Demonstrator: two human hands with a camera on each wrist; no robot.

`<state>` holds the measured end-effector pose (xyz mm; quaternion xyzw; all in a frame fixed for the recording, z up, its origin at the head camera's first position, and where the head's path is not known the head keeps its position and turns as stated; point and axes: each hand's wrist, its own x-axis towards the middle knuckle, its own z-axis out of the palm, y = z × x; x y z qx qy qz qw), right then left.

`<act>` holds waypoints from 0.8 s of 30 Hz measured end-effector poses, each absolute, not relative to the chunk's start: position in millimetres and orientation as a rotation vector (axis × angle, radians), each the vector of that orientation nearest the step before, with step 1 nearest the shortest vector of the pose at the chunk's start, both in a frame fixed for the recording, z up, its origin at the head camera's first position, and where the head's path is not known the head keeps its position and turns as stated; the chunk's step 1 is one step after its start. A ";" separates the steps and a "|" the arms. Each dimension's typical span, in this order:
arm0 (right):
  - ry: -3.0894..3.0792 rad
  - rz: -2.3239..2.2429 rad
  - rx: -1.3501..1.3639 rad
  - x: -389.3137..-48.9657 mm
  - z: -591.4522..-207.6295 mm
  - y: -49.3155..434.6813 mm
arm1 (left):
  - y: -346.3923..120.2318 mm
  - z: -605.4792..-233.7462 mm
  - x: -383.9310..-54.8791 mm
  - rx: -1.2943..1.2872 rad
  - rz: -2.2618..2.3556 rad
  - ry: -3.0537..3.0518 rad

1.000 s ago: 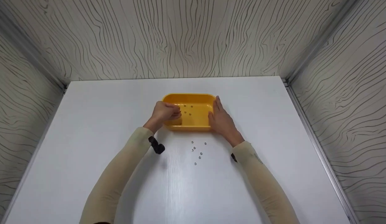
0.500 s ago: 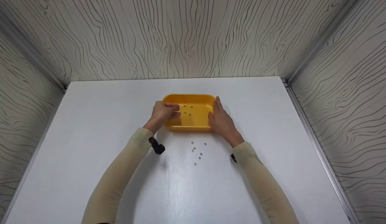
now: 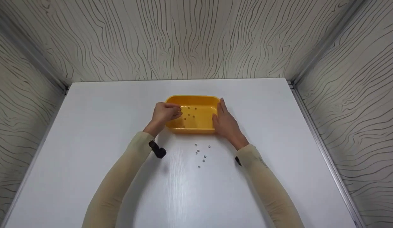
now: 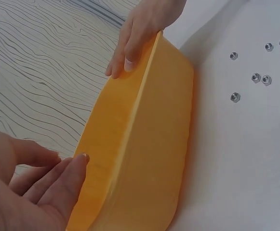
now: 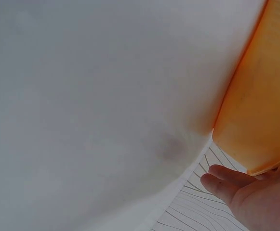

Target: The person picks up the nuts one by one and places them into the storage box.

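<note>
A yellow plastic tray [image 3: 201, 122] stands on the white table with several small metal hex nuts [image 3: 189, 114] scattered inside it. My left hand [image 3: 164, 112] is over the tray's left end, thumb and fingertips brought together. In the left wrist view, a small dark bit like a nut's edge [image 4: 86, 156] shows at the fingertips of the left hand [image 4: 38, 187]; the fingers hide most of it. My right hand [image 3: 227, 125] grips the tray's right wall, thumb inside and the other fingers along the outside.
More hex nuts [image 3: 203, 161] lie loose on the white table [image 3: 73, 142], in front of the tray. Wood-patterned panels [image 3: 196, 38] enclose the table at the back and on both sides.
My left hand has shifted slightly left and back. A nut seen near its fingertips half a second ago no longer shows there; two more nuts show on the tray's floor. The right hand stays put.
</note>
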<state>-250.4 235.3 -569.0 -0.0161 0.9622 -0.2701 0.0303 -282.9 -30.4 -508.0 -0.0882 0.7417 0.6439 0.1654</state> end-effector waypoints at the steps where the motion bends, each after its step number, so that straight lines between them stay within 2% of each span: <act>1: 2.966 -0.830 -0.048 -250.4 -569.2 235.2 | -30.6 -507.2 -282.0 -0.252 1.833 2.119; 10: 2.976 -0.823 -0.059 -251.1 -569.3 235.5 | -39.0 -506.1 -275.8 -0.192 1.757 2.314; 24: 2.882 -0.943 -0.055 -251.1 -561.4 238.0 | -51.8 -516.7 -276.2 0.126 1.489 2.864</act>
